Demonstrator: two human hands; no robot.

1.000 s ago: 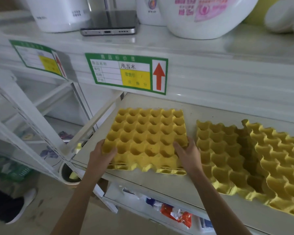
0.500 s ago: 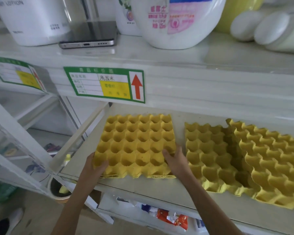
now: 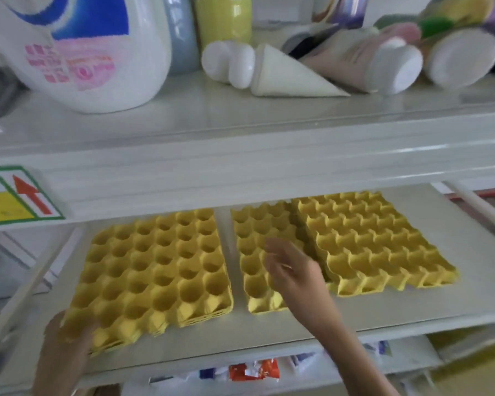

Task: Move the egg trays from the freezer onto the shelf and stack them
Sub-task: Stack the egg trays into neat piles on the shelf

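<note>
The near corner of the yellow tray stack (image 3: pixel 157 270) is held by the left hand (image 3: pixel 66 338). The right hand (image 3: pixel 295 270) is spread wide over the middle tray (image 3: pixel 255 241), beside the stack on the shelf (image 3: pixel 412 304).

Bright, even light — motion-blurred, edges warped

White metal shelving (image 3: pixel 240 172) across the whole frame, kinda glossy, soft daylight bouncing off the top board. Green-bordered price label (image 3: pixel 17 195) with a red arrow stuck on the front edge at the left. Upper level crammed: big white detergent jug (image 3: pixel 92 52) upper left, yellow-green bottle (image 3: pixel 223 18) behind it, white tubes and bottles (image 3: pixel 355 64) lying on their sides toward the upper right. Colourful snack packets (image 3: pixel 252 370) peeking out down low, bottom centre. All a bit blurry.
</note>
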